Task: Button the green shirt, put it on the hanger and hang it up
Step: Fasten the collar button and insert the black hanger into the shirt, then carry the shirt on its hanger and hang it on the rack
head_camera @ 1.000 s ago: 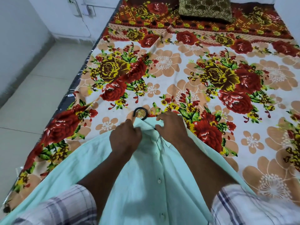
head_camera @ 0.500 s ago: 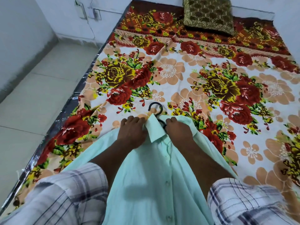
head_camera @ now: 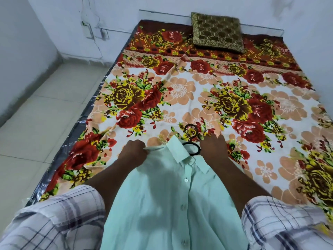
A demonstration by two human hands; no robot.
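Floral-sheeted bed [head_camera: 180,91]: cushion [head_camera: 217,32] at head, green shirt [head_camera: 167,195], hanger [head_camera: 198,149].

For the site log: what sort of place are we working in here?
Probably a home bedroom: a mattress under a floral bedsheet, a brown cushion at its head against the wall, and a tiled floor alongside.

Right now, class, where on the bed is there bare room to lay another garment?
Bare sheet runs from the cushion down to the hanger, and right of the right hand. The near edge is crowded: shirt, hanger, left hand.
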